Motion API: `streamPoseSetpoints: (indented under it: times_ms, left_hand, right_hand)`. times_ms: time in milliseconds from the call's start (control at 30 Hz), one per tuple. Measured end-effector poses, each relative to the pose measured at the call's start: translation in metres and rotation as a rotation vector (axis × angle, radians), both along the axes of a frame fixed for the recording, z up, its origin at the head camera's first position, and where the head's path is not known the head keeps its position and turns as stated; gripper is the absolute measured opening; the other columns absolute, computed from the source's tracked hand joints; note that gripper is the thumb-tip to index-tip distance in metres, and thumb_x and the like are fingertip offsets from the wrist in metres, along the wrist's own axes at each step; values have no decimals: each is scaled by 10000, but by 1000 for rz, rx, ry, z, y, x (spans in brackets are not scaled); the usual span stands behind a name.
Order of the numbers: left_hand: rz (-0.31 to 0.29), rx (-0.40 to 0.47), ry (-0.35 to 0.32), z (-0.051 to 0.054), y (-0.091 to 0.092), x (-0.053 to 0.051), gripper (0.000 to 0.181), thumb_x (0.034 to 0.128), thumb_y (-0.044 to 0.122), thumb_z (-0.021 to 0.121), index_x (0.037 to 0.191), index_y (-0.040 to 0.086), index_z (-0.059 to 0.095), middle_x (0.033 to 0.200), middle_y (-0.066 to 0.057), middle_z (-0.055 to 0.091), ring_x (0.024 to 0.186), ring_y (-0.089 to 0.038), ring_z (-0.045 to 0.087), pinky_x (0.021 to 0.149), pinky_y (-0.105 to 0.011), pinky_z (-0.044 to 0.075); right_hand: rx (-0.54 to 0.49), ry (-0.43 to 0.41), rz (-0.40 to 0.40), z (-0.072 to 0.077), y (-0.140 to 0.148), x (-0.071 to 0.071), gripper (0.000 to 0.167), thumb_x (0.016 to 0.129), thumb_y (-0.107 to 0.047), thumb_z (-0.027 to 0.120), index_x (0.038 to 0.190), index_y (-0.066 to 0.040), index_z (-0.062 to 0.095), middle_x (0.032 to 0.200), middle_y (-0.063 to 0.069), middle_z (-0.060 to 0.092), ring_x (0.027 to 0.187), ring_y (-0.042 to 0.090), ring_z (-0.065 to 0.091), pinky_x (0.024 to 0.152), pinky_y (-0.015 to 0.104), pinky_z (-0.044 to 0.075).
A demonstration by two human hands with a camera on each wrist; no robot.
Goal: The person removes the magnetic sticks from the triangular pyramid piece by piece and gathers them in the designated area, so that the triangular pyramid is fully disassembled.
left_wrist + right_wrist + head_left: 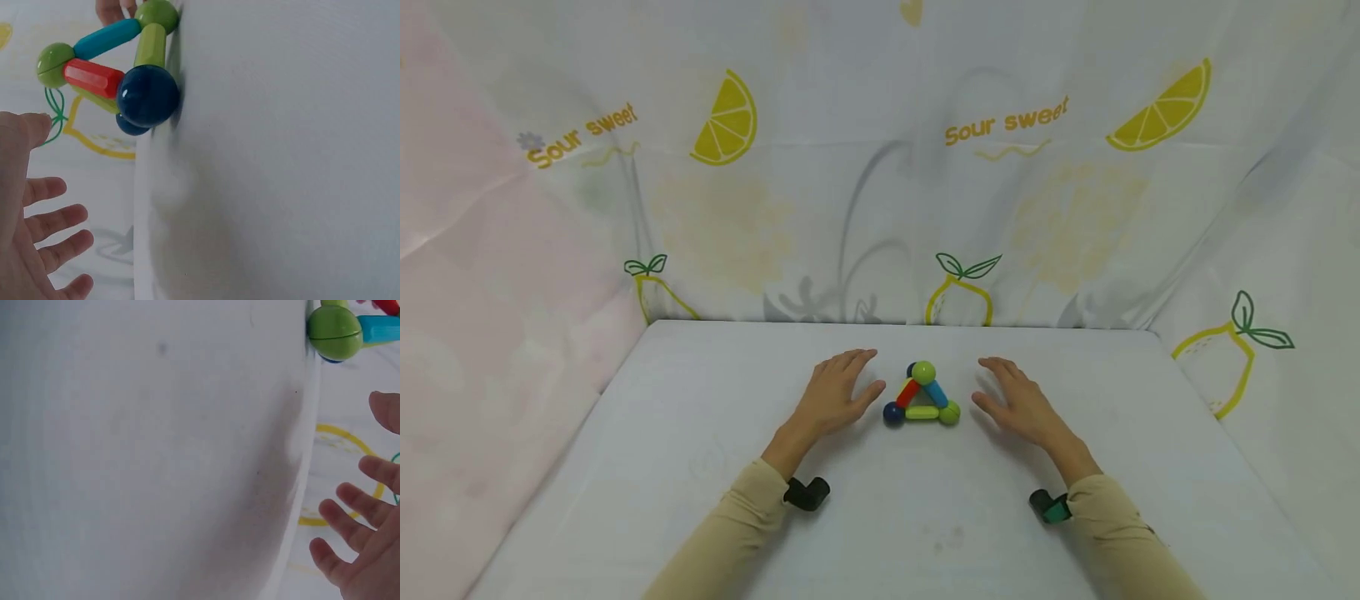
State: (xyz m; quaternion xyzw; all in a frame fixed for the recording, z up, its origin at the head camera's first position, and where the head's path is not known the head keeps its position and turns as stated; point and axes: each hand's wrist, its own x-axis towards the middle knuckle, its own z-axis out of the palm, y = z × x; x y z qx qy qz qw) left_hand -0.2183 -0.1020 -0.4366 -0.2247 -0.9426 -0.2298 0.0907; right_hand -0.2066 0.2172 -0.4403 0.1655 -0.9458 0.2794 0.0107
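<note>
A small pyramid of toy rods and balls stands on the white table between the two hands. Its top ball and right ball are green; the left ball is dark blue, and another dark blue one shows partly behind. A red rod, a blue rod and yellow-green rods join them. Just left of the pyramid, without touching it, my left hand is held with its fingers spread. My right hand mirrors it on the other side, apart from the green ball, fingers extended and holding nothing.
The white table reaches back to a hanging cloth printed with lemons and lettering. A black wrist camera sits at the left wrist, another dark camera at the right. Beige sleeves cover both forearms.
</note>
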Motion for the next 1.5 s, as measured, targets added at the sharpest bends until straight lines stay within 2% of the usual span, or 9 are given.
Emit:
streamPoseSetpoints:
  times_ms: [133,200,333,400,567,700,867,1233,1500]
  left_hand:
    - [-77,78,-39,3,3,0,533,950,453,502,1386,149,458,1378,-40,507,1283,-247,470,1041,-487,383]
    - [-141,129,-70,3,3,-1,507,960,417,506,1387,151,452,1370,-40,510,1263,-233,487,1024,-457,412]
    - [-246,238,-131,1,6,-3,472,971,360,511,1390,156,434,1354,-75,513,1200,-238,528,985,-430,446]
    - [-271,276,-137,-1,10,-4,463,969,323,526,1388,151,431,1340,-102,518,1156,-238,554,961,-425,460]
    - [-278,337,-126,-1,25,-5,459,958,255,556,1378,108,442,1301,-123,533,1059,-194,601,902,-390,492]
    - [-300,374,-109,0,37,-6,450,954,256,564,1355,78,466,1297,-80,536,1016,-173,615,852,-371,504]
    - [-304,392,-62,-2,46,-5,423,951,263,569,1327,86,488,1248,-41,555,986,-151,617,805,-347,505]
    - [-328,446,-43,-10,54,-5,426,945,209,580,1347,98,493,1239,-32,560,909,-127,581,739,-299,510]
    - [-310,437,25,-11,59,-8,412,926,217,612,1311,100,526,1184,-6,594,882,-106,563,716,-275,506]
  right_hand:
    - [-83,-15,15,-1,-4,2,576,938,-379,562,1413,-115,369,1463,130,355,1338,377,365,1043,606,305]
    - [-123,-13,35,0,-6,4,553,938,-324,578,1406,-108,379,1447,129,374,1329,364,380,1052,578,319]
    - [-191,-14,76,1,-13,6,526,934,-239,593,1401,-108,391,1414,118,426,1301,325,413,1053,537,342]
    - [-225,-16,92,1,-17,8,515,934,-225,594,1397,-113,399,1400,121,452,1282,317,432,1048,534,347]
    - [-313,-31,123,-3,-29,8,478,942,-231,585,1376,-111,424,1349,135,509,1232,300,492,1041,536,354]
    - [-374,-51,141,-7,-40,6,432,940,-238,589,1338,-125,465,1294,100,556,1179,274,541,1034,528,369]
    - [-435,-35,179,-10,-53,3,379,929,-224,606,1283,-132,507,1230,87,592,1140,268,558,1020,533,379]
    - [-468,-22,125,-11,-67,2,253,927,-260,604,1145,-133,579,1104,39,646,1053,204,600,984,472,437]
    - [-480,66,109,-7,-70,-3,239,900,-194,646,1115,-112,582,1043,32,644,970,169,596,935,445,457]
